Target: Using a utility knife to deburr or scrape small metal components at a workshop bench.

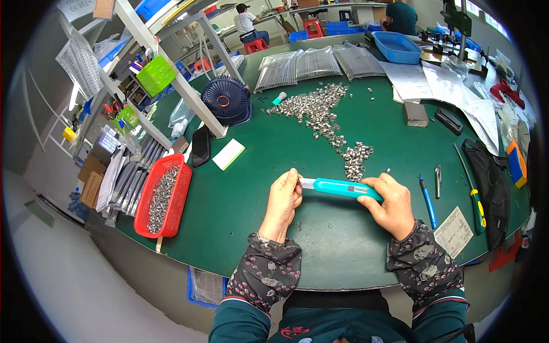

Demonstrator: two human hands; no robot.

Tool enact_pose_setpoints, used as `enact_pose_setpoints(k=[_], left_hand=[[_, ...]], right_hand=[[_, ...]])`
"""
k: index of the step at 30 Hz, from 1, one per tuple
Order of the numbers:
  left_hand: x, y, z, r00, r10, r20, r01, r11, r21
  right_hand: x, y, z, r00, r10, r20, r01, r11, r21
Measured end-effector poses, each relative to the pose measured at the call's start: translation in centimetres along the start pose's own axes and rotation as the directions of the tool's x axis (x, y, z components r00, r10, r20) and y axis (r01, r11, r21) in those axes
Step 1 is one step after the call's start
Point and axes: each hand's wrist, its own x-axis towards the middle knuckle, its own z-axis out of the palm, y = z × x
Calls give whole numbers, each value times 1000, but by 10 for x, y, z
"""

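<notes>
My right hand (392,203) grips the handle of a teal utility knife (341,187) held level above the green table (240,200). My left hand (283,200) pinches at the knife's grey blade end, its fingers closed around something too small to make out. Just beyond the knife lies a pile of small silver metal parts (355,160), which trails back to a larger heap (311,106).
A red basket (179,194) of metal parts sits at the left edge, beside a white card (229,154) and a dark round fan (226,100). Blue pen (426,201), tweezers (438,180), screwdriver (473,191) and paper slip (454,231) lie right. Clear bags (317,63) and a blue tray (397,47) are behind.
</notes>
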Motion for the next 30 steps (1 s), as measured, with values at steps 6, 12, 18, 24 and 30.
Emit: enact_pose_setpoints(k=[6, 12, 18, 24, 30], left_hand=[[0, 0, -1, 997, -80, 14, 80, 996, -37], [-2, 4, 1, 995, -89, 45, 95, 986, -137], [2, 1, -3, 998, -32, 59, 44, 975, -216], [2, 2, -5, 997, -5, 83, 29, 957, -288], [3, 1, -7, 995, -4, 98, 28, 968, -248]], right_hand=[[3, -1, -2, 991, -80, -105, 78, 997, -25], [2, 3, 3, 978, -104, -179, 82, 988, -127], [2, 3, 0, 999, 31, -24, -34, 989, -142], [1, 12, 4, 992, 119, 45, -124, 981, 150], [2, 7, -1, 920, 292, 261, -376, 848, 375]])
